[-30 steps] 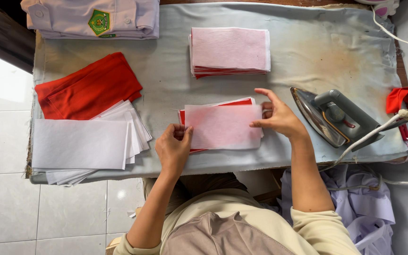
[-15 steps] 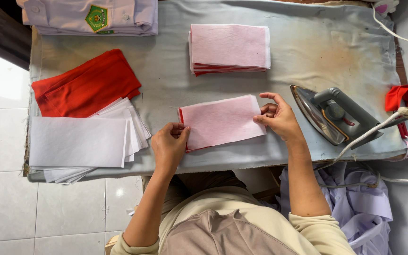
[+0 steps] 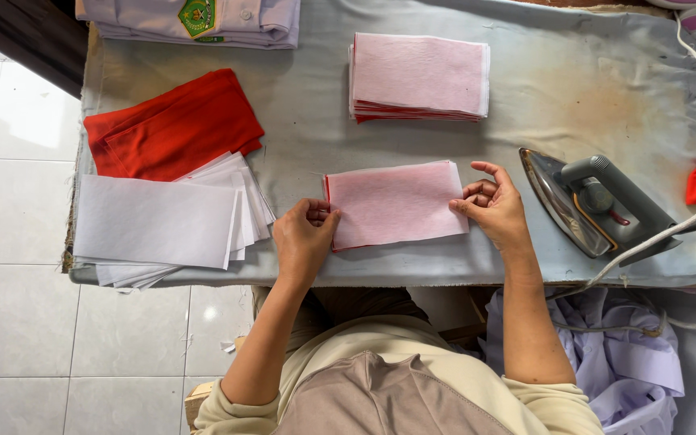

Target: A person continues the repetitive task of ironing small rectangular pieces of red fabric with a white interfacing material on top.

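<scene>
The left hand (image 3: 304, 240) is pinching the left edge of the pink piece (image 3: 396, 203), thumb on top, near its lower left corner. The right hand (image 3: 491, 208) is touching the right edge of the same piece with curled fingers; the index finger is lifting a little above the cloth. The piece is lying flat in the middle of the counter (image 3: 590, 89), close to the front edge, and a thin red edge is showing along its left side.

Behind it, well apart, a pink stack (image 3: 419, 74) is sitting with red edges showing at the bottom. At the left, a red cloth (image 3: 175, 125) is lying folded, and white sheets (image 3: 159, 221) are overlapping its lower side and reaching over the front edge of the counter. A folded shirt (image 3: 191, 18) is lying at the far left corner. The iron (image 3: 594, 201) is resting just right of the right hand, its cord hanging over the front edge.

Bare cover is showing between the piece and the stack, and also behind the iron.
</scene>
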